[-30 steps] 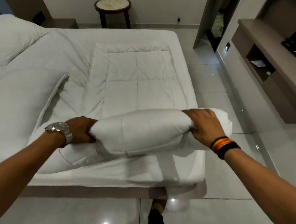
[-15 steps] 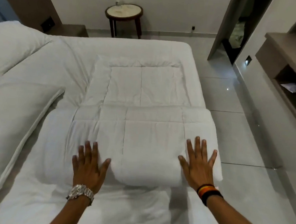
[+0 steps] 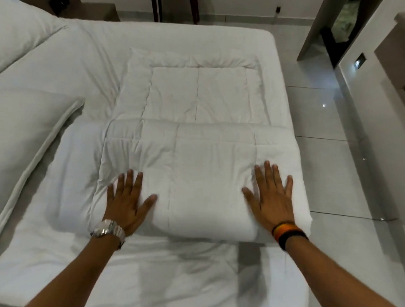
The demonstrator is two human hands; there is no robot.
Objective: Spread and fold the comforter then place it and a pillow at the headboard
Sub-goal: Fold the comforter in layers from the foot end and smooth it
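The white quilted comforter (image 3: 195,176) lies partly folded across the white-sheeted mattress (image 3: 84,51), its doubled near section toward the bed's right edge. The left hand (image 3: 125,203) and right hand (image 3: 270,202) rest flat on it, fingers splayed, gripping nothing. A large white pillow (image 3: 20,137) lies just beside it on the left. Risk: the right end overhangs the edge; uneven pressure could skew the fold or let it slide floorward.
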